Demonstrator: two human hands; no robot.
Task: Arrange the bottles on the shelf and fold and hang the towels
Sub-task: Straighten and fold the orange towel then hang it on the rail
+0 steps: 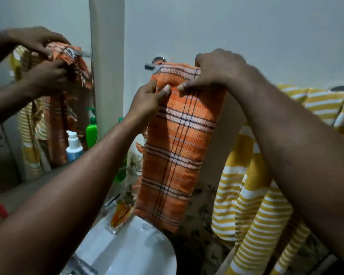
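- Towel placement: the orange checked cloth towel (179, 147), folded into a long narrow strip, hangs over the chrome wall bar (150, 66). Its front flap drops straight down towards the white ceramic basin (127, 251).
- Left hand (147, 100): pinches the strip's left edge just below the bar, with the thumb flat on the front face and the fingers curled behind the edge.
- Right hand (216, 70): lies over the fold on top of the bar. Its fingers curl down onto the front face and clamp the cloth there, with the fingertips close to the left thumb.
- Neighbouring item: a yellow-and-white striped towel (252, 195) hangs in loose folds just to the right, partly behind the right forearm.
- Handling, as judged: the cloth looks light, soft and limp, with no stiffness of its own. It should drape wherever it is released, and the folded layers could slide apart on the smooth bar.
- Where to hold, as judged: the side edges near the bar give the best control, since a pinch there catches every layer at once. A pull lower down would probably drag the strip off balance.
- Stage, as judged: the orange towel is nearly hung and only needs squaring. The striped towel looks unfolded.
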